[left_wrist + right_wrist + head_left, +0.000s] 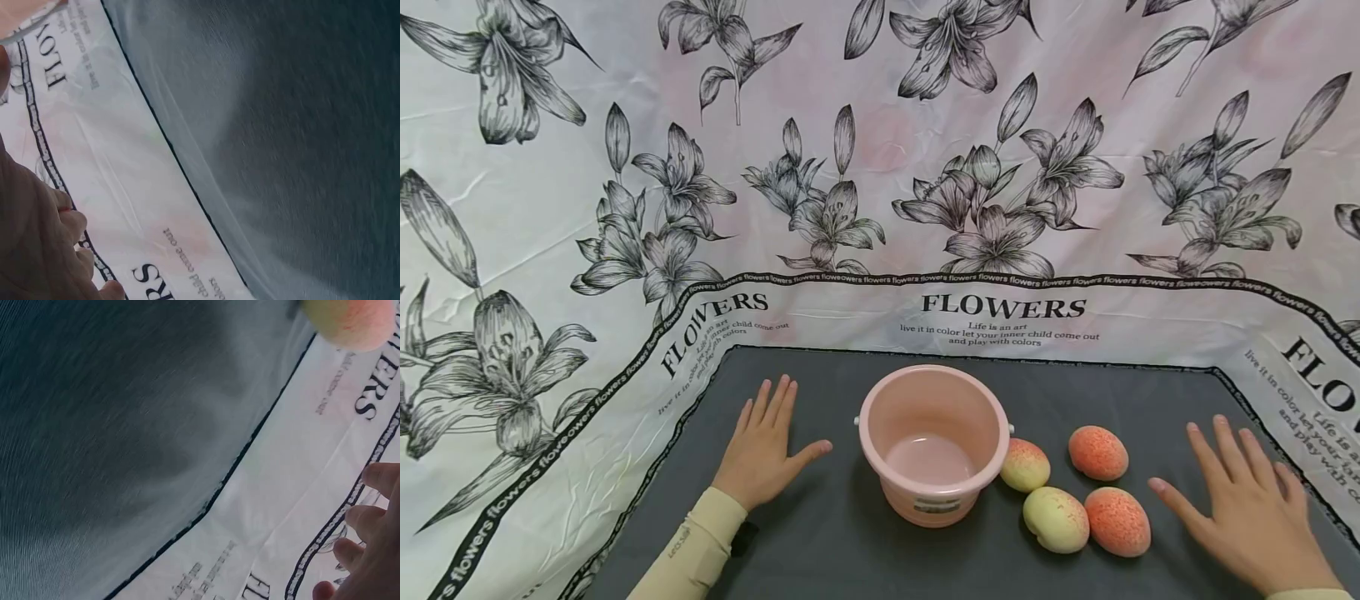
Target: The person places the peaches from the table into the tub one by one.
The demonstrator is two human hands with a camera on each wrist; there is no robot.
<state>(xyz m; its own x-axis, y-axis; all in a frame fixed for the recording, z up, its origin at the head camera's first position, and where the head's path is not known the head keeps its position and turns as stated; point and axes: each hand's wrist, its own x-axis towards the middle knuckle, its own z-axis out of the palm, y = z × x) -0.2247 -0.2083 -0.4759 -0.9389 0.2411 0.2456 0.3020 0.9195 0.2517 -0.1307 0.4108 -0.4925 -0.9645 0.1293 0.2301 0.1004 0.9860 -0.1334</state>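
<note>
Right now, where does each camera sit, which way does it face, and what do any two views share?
Head: looks forward and down at the pink bucket, four mango-like fruits, left hand and right hand flat on the grey mat.
Left wrist: low, along the mat; fingers at lower left.
Right wrist: low, along the mat; fingers at lower right, one fruit at top.
Shared: the grey mat and the printed cloth.
</note>
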